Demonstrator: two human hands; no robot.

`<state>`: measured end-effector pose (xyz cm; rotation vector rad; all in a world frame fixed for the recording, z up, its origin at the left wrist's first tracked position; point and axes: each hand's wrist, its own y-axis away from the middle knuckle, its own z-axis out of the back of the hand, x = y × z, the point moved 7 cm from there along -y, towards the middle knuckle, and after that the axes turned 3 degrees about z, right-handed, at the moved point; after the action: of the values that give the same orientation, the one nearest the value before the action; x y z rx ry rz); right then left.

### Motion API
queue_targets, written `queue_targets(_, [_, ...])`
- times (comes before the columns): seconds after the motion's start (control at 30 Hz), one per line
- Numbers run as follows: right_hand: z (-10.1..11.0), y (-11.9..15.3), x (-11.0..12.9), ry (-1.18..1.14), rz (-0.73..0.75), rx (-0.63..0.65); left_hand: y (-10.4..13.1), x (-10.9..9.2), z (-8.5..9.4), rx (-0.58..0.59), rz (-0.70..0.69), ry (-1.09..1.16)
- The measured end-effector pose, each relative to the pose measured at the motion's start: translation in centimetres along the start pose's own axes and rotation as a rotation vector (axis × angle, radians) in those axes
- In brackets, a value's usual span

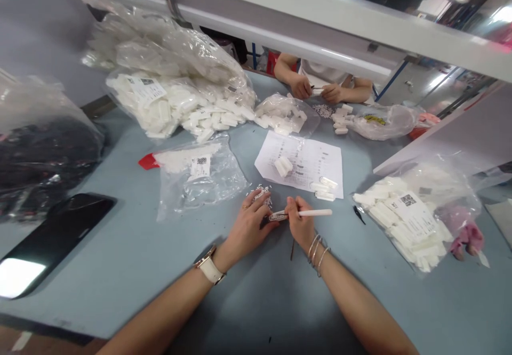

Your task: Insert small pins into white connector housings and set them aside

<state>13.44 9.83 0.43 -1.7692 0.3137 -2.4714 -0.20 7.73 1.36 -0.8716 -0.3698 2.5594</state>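
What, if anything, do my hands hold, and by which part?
Right hand: a white stick-like tool, by its shaft, one end jutting free. Left hand: a small perforated piece, apparently by its left end.

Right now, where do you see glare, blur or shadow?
In the head view, strong white glare sits on the glossy black device; there too, the left-edge bag of dark items looks blurred, and shadow darkens the tabletop between the forearms.
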Motion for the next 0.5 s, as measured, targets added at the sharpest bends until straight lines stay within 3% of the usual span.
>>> queue_targets(0.5, [-0.3, -0.2, 2.4, 0.246, 0.150, 0.017, 0.0, -0.1, 0.2, -0.018, -0.001, -0.006])
